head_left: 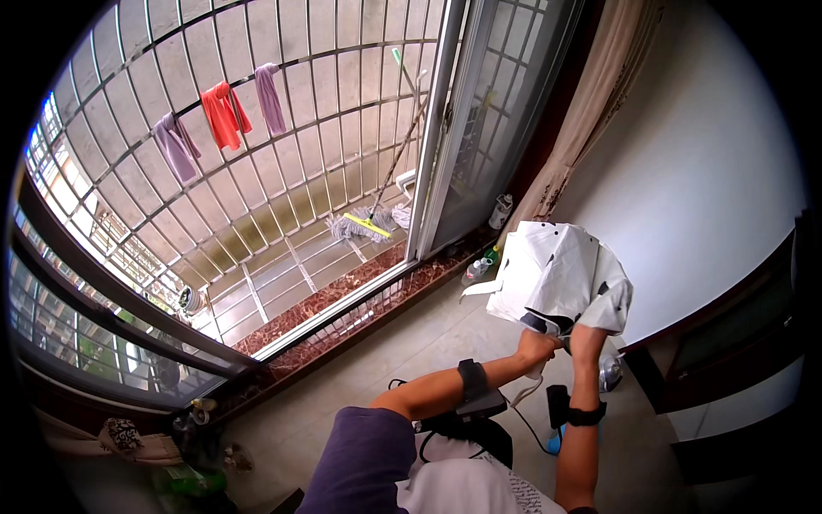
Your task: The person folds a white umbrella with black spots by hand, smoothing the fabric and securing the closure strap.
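Note:
A white, creased cover with black spots spreads out in front of me, bunched toward its near edge. It looks like thin cloth or plastic sheeting; its exact kind cannot be made out. My left hand is closed around the gathered near edge, by a dark patch. Right beside it, my right hand grips the same edge, its fingers partly hidden by the folds. A loose white strip sticks out at the cover's left side. Whatever lies under or inside the cover is hidden.
Clear bottles and a white canister stand by the sliding door. Beyond its sill, a mop leans against metal bars holding a red cloth. A beige curtain hangs ahead; a dark cabinet stands right.

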Demonstrator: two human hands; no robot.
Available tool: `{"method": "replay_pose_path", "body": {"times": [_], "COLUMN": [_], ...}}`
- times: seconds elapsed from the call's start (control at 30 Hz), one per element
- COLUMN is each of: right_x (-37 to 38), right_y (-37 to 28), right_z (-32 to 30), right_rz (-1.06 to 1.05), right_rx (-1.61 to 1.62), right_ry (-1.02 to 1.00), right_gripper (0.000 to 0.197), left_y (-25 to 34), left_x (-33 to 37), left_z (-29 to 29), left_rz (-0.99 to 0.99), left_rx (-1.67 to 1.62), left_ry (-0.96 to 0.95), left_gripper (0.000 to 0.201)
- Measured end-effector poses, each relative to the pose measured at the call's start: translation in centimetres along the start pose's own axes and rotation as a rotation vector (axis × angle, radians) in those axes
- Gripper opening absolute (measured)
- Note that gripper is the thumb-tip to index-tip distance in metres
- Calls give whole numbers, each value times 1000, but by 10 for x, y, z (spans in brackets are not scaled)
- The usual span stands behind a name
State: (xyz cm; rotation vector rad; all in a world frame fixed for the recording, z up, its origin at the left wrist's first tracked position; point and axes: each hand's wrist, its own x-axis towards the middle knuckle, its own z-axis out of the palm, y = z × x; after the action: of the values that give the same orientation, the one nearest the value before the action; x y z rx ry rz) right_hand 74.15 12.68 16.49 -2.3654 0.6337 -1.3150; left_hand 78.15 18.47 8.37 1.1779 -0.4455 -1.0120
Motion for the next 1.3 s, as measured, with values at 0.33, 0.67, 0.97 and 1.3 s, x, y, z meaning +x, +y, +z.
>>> {"method": "replay_pose_path", "body": {"times": [0.33,0.67,0.97,1.3], "right_x": [-13,-10,9,-8], "right_y": [1,-5,38,5], "right_z": [12,2,-3,-29], "right_rz": [-167,-111,-13,-38], "right_rx": [-198,-252,-220,-569], "right_ry": [-36,-36,57,-395], "right_gripper": [48,39,43,44], "left_y": [12,1,28,34], "left_x": [-5,5,-16,-13], "left_z": [-2,2,18,1], "left_rz": [-10,119,65,-93], "left_rx": [3,7,-88,-151], "left_ry": [66,-55,-65,-140], "left_gripper": [15,15,11,15]}}
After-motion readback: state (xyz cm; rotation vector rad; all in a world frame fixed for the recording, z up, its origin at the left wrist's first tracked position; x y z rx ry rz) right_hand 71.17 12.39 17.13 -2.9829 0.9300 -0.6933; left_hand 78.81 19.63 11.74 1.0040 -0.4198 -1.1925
